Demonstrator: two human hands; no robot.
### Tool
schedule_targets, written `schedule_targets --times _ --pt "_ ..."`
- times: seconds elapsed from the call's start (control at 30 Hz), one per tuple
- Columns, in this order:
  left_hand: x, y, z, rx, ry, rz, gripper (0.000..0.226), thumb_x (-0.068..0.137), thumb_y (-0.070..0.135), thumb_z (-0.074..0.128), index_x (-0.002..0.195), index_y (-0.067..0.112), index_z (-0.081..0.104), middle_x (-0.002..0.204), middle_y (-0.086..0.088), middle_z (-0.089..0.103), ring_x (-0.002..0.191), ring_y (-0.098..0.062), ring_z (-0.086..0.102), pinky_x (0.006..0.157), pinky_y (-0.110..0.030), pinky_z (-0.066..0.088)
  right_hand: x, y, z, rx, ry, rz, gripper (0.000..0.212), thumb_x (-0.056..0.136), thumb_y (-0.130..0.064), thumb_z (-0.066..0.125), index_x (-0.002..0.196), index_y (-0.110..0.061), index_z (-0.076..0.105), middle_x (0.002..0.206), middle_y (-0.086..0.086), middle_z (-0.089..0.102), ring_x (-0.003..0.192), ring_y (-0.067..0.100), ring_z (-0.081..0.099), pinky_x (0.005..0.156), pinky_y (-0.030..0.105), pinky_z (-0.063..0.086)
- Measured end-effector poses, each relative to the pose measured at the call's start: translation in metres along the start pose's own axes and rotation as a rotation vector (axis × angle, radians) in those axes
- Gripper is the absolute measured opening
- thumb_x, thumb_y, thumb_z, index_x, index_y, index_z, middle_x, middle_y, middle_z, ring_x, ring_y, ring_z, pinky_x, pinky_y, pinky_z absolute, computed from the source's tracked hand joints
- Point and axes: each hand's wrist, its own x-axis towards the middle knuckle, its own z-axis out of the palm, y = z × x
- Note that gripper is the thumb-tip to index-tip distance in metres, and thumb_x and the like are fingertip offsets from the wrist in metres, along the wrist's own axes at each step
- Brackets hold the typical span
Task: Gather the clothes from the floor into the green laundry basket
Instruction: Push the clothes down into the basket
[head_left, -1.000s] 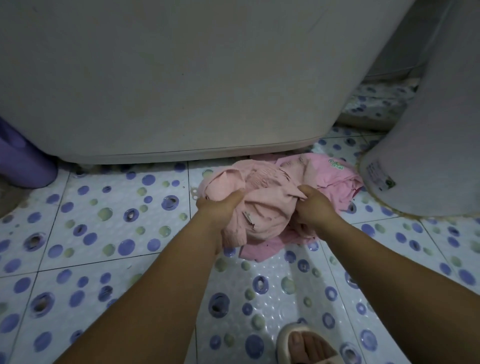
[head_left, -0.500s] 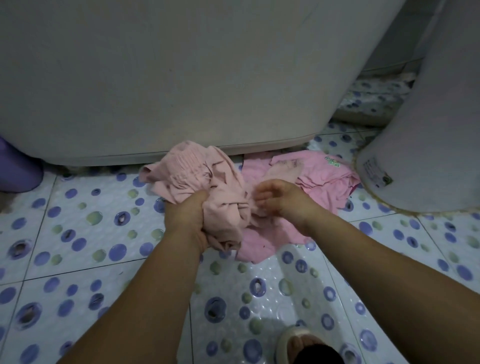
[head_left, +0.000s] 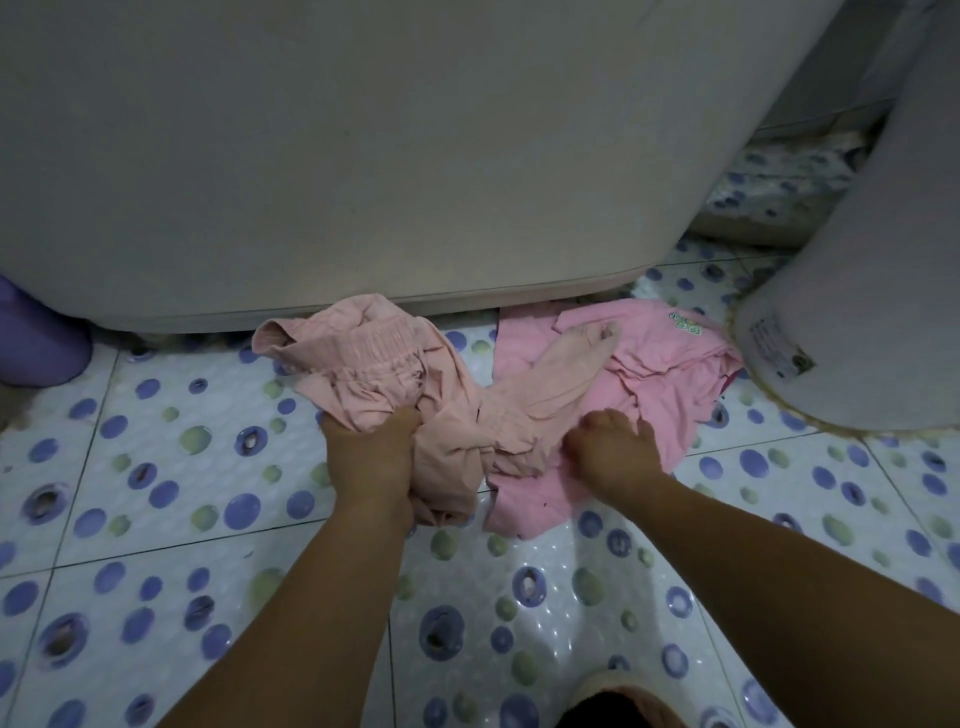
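Spotted tile floor (head_left: 156, 467) below a white appliance (head_left: 363, 156), your left hand (head_left: 371, 457) gripping a peach garment (head_left: 374, 374) before it, your right hand (head_left: 610, 447) beside, fingers curled on a pink garment (head_left: 660, 364).

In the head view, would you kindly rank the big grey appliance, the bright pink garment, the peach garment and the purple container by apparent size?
1. Grey appliance, by far.
2-3. Bright pink garment and peach garment: alike; both bunched and overlapping, so unranked.
4. Purple container, though cut off by the frame edge.
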Motion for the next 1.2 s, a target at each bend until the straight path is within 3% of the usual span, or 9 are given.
schedule_targets --times 0.2,0.4,0.57,0.73,0.83,0.9,1.03,1.13,1.2 --pt "-0.001 0.002 0.0 0.008 -0.001 0.015 0.085 0.08 0.011 0.07 0.151 0.021 0.024 0.15 -0.004 0.041 0.132 -0.026 0.044 0.105 -0.032 0.039 -0.01 -0.023 0.006 0.063 0.115 -0.141 0.024 0.091 -0.015 0.04 0.114 -0.01 0.047 0.113 0.01 0.064 0.103 0.027 0.062 0.094 0.034 0.036" --pt "-0.006 -0.005 -0.003 0.026 -0.024 -0.027 0.083 0.079 0.014 0.07 0.15 0.025 0.027 0.148 -0.005 0.043 0.13 -0.029 0.046 0.108 -0.044 0.041 -0.007 0.008 0.011 0.15 0.038 0.121 0.044 0.085 -0.027 0.055 0.125 -0.015 0.041 0.118 0.01 0.053 0.108 0.029 0.056 0.088 0.037 0.04" --pt "-0.009 -0.01 -0.007 0.12 -0.077 0.004 0.083 0.078 0.014 0.072 0.148 0.023 0.029 0.145 -0.004 0.045 0.128 -0.029 0.047 0.109 -0.044 0.04 -0.013 0.004 0.006 0.087 -0.021 0.067 0.024 0.089 -0.034 0.046 0.103 -0.024 0.063 0.111 0.002 0.063 0.108 0.025 0.057 0.089 0.033 0.036" --pt "-0.008 -0.021 -0.017 0.243 -0.118 0.024 0.092 0.069 0.022 0.08 0.147 0.023 0.03 0.143 -0.003 0.047 0.129 -0.029 0.048 0.109 -0.047 0.04 -0.023 -0.004 -0.008 0.551 -0.215 -0.019 0.029 0.084 -0.022 0.061 0.058 -0.024 0.048 0.078 0.001 0.054 0.08 0.019 0.055 0.076 0.027 0.041" --pt "-0.008 -0.024 -0.019 0.355 -0.144 0.007 0.099 0.069 0.031 0.077 0.15 0.022 0.022 0.151 -0.008 0.039 0.135 -0.033 0.041 0.112 -0.048 0.036 -0.033 0.005 -0.022 1.117 -0.608 -0.098 0.023 0.085 -0.006 0.064 0.067 -0.019 0.057 0.064 0.002 0.051 0.058 0.012 0.048 0.062 0.026 0.047" --pt "-0.008 -0.027 -0.019 0.427 -0.165 -0.013 0.102 0.07 0.035 0.077 0.151 0.022 0.017 0.153 -0.01 0.033 0.137 -0.035 0.037 0.113 -0.049 0.033 -0.037 0.011 -0.027 1.277 -0.624 -0.08 0.015 0.085 -0.007 0.065 0.071 -0.014 0.061 0.063 0.004 0.056 0.054 0.011 0.051 0.057 0.024 0.047" --pt "-0.013 -0.027 -0.013 0.639 -0.185 -0.034 0.099 0.075 0.032 0.076 0.152 0.021 0.014 0.15 -0.019 0.025 0.134 -0.041 0.036 0.109 -0.047 0.039 -0.019 0.025 -0.019 0.711 0.111 0.218 0.033 0.08 -0.031 0.068 0.103 -0.008 0.062 0.102 0.015 0.065 0.092 0.023 0.061 0.076 0.029 0.045" --pt "-0.017 -0.024 -0.01 0.797 -0.208 -0.019 0.1 0.073 0.033 0.077 0.151 0.018 0.016 0.145 -0.022 0.019 0.132 -0.042 0.035 0.11 -0.045 0.038 -0.015 0.034 -0.008 0.531 -0.025 0.396 0.09 0.067 -0.048 0.075 0.138 -0.018 0.031 0.134 0.013 0.044 0.124 0.035 0.045 0.1 0.046 0.043" --pt "-0.02 -0.023 -0.009 0.844 -0.231 0.009 0.097 0.075 0.032 0.076 0.151 0.015 0.018 0.145 -0.022 0.022 0.133 -0.04 0.034 0.11 -0.04 0.037 -0.017 0.031 -0.003 0.595 -0.113 0.39 0.096 0.068 -0.039 0.078 0.141 -0.012 0.023 0.133 0.016 0.047 0.122 0.034 0.048 0.097 0.04 0.044"
